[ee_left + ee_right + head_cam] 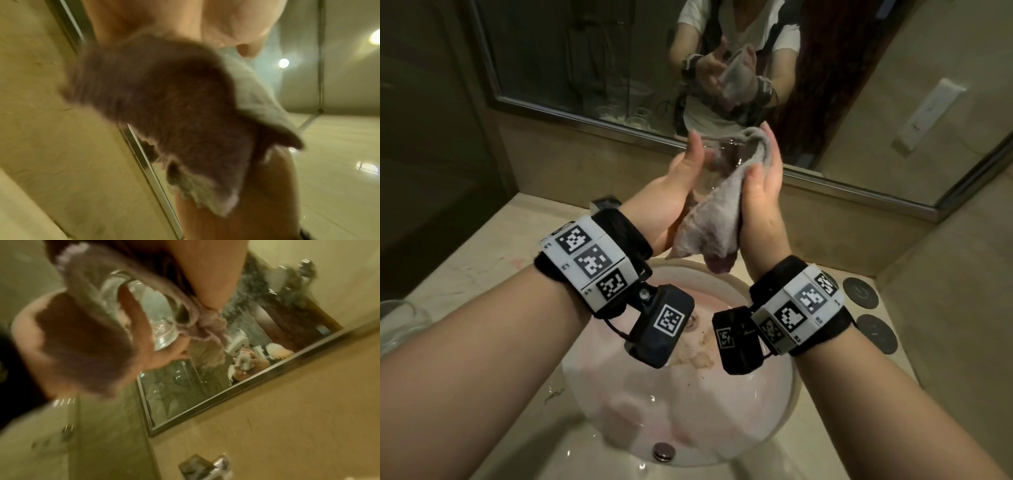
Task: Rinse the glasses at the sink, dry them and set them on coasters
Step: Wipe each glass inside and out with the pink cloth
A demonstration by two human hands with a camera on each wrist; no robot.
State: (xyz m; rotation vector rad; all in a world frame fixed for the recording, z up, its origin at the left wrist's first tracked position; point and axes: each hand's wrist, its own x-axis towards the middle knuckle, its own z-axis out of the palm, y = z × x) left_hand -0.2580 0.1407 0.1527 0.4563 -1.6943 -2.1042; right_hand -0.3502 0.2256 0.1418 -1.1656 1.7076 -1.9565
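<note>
Nearest the person lies the sink [787,387], its basin wet and tinged pink, set into the pale stone surface [493,236]. A second glass [397,322] stands at the left edge of that surface, and two round dark coasters [860,292] sit at the right, beside the basin and bare.

Above the basin both hands are raised. The left hand [681,181] cups one side of a clear glass [726,161], its fingers [697,144] laid fairly straight along the wall. The right hand [762,181] presses a grey cloth [709,222] against the other side, thumb and fingers curled round the cloth, part of which is tucked over the rim while a corner hangs down toward the sink. The right wrist view shows the cloth wrapped about the glass.

The step in hand looks to be drying. A wet glass is likely slick, rigid and breakable, so a hold round the body through the cloth seems safer than a pinch at the thin rim; the cloth is soft and should give grip.

Beyond the hands the mirror [585,68] shows the same pose reflected
</note>
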